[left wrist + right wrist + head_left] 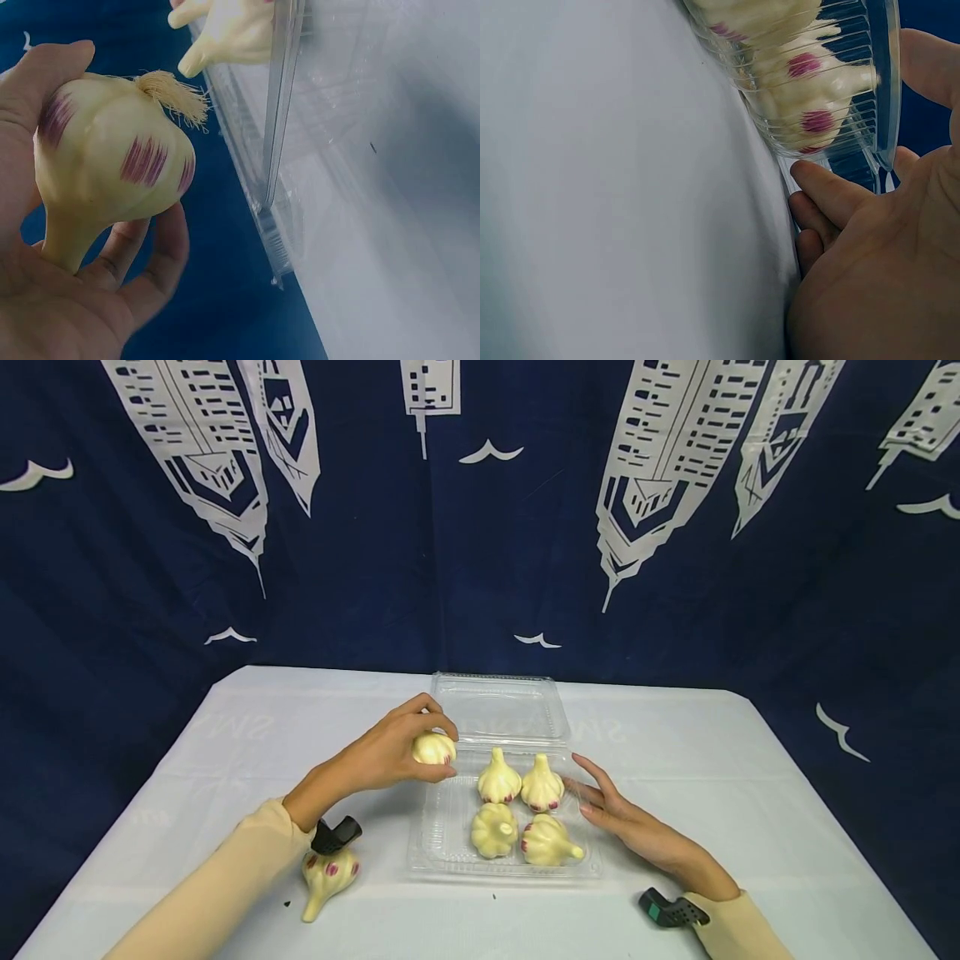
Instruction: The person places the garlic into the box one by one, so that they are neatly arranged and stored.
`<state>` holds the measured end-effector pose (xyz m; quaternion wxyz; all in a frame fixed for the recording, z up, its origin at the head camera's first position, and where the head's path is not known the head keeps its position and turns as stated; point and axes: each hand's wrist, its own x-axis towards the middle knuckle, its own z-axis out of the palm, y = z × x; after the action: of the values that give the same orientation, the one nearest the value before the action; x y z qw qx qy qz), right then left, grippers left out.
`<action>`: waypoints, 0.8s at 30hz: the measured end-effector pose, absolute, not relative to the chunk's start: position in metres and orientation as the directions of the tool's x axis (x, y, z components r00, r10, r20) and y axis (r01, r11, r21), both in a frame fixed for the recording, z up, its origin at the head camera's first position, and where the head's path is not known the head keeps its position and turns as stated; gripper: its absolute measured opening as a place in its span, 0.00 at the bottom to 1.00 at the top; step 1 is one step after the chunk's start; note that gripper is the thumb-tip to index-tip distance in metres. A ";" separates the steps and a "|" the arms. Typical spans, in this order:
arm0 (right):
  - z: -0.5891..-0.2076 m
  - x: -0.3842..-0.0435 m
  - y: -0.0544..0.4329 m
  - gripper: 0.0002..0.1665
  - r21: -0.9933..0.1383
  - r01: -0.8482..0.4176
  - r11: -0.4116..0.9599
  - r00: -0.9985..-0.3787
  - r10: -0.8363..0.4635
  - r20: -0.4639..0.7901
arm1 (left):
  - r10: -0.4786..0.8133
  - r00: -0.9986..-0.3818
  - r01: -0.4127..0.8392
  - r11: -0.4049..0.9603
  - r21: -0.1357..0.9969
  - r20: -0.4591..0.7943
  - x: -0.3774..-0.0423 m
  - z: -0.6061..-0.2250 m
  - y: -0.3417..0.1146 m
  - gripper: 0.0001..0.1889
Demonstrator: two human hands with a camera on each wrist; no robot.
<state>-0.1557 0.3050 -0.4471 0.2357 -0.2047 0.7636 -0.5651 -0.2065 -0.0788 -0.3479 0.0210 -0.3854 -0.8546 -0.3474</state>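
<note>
My left hand (382, 752) grips a garlic bulb (432, 749) at the left edge of a clear plastic clamshell box (448, 852). In the left wrist view this bulb (112, 150) shows purple streaks and a tuft of dry roots, with thumb and fingers curved round it. Several garlic bulbs (495, 829) sit in the right part of the box; its left part holds none. My right hand (626, 822) is at the box's right side, fingers extended. In the right wrist view its fingertips (817, 180) lie low by the ribbed wall, the thumb up near the rim (889, 90).
The box's lid (502, 710) lies folded back behind it on the white table (675, 735). Another garlic bulb (330, 872) lies on the table at the left, partly behind the left wrist camera (336, 835). A dark blue printed curtain (480, 543) hangs behind the table.
</note>
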 end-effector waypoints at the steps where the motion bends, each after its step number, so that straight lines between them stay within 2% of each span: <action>1: -0.447 -0.156 0.305 0.42 -0.959 -0.045 0.278 -0.805 -0.579 -0.130 | 0.646 -0.702 0.672 0.463 0.578 0.299 -0.207 -0.348 -0.077 0.17; 9: -0.447 -0.155 0.305 0.41 -0.958 -0.051 0.284 -0.805 -0.579 -0.129 | 0.651 -0.708 0.658 0.465 0.593 0.275 -0.207 -0.351 -0.069 0.28; 19: -0.446 -0.154 0.304 0.41 -0.958 -0.048 0.281 -0.807 -0.577 -0.129 | 0.609 -0.758 0.582 0.469 0.665 0.234 -0.206 -0.360 -0.062 0.28; 24: -0.445 -0.153 0.304 0.41 -0.957 -0.042 0.286 -0.810 -0.570 -0.135 | 0.606 -0.760 0.573 0.451 0.684 0.237 -0.205 -0.362 -0.062 0.27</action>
<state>-0.1535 0.3043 -0.4454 0.2344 -0.1996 0.7668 -0.5632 -0.2048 -0.0617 -0.3615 -0.0205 -0.3461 -0.8516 -0.3933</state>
